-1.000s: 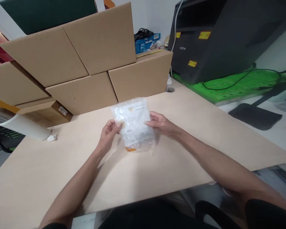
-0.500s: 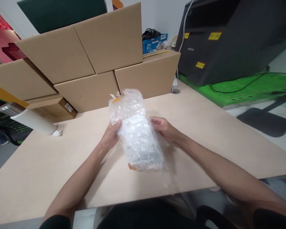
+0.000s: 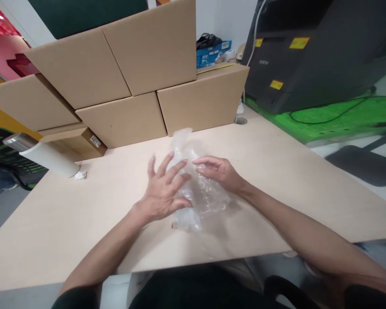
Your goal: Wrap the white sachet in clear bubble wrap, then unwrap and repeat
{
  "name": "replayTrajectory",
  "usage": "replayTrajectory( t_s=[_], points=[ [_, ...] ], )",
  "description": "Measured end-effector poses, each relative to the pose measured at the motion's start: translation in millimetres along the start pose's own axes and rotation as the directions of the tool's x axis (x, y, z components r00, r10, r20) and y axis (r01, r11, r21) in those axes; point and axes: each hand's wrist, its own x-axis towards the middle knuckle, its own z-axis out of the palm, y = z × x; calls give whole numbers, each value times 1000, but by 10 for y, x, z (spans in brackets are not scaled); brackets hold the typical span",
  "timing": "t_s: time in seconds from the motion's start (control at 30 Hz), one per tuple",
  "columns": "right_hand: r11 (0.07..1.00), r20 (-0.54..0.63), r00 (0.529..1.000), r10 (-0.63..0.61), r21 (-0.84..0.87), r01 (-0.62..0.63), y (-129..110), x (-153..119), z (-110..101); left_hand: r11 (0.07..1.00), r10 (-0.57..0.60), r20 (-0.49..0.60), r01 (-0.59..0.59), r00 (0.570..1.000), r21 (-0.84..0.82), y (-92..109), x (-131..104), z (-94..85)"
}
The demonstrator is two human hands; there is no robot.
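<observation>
Clear bubble wrap (image 3: 212, 195) lies loose and crumpled in front of me, standing up in folds. My left hand (image 3: 164, 189) is spread over its left side, fingers apart and pointing up and right. My right hand (image 3: 220, 171) has its thumb and fingers closed on the upper part of the wrap. A whitish part shows through the film beneath my left hand; what it is, I cannot make out.
Cardboard boxes (image 3: 122, 122) are stacked along the back of the table (image 3: 270, 206). At the left stand a white cylinder (image 3: 49, 161) and a crumpled scrap of paper (image 3: 80, 175). A dark printer (image 3: 296, 64) stands at the right on a green surface.
The flat wrapped bundle I held from both sides now looks crumpled and partly unfolded. My left hand has let go of its edge and spread over it; my right hand has moved slightly inward.
</observation>
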Motion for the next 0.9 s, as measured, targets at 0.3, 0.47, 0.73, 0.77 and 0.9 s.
replayTrajectory(
  t_s=[0.3,0.47,0.73,0.77,0.9],
  points=[
    [1000,-201,980,-9,-4,8,-55,63,-109,919,-355,408,394,841,-10,-260,-744,-461],
    [1000,-223,975,-9,-15,6,-75,85,-145,974,-158,498,216,853,-62,15,-619,-131],
    [996,-272,962,5,-87,-30,-76,122,-241,983,-141,288,168,947,-70,20,-756,-232],
    [994,-280,960,13,-98,-42,-81,127,-270,973,-202,206,220,957,-68,-10,-853,-333],
    [981,-309,948,83,-142,-133,-95,153,-430,848,-529,-84,528,844,-33,-135,-1406,-689]
  ],
)
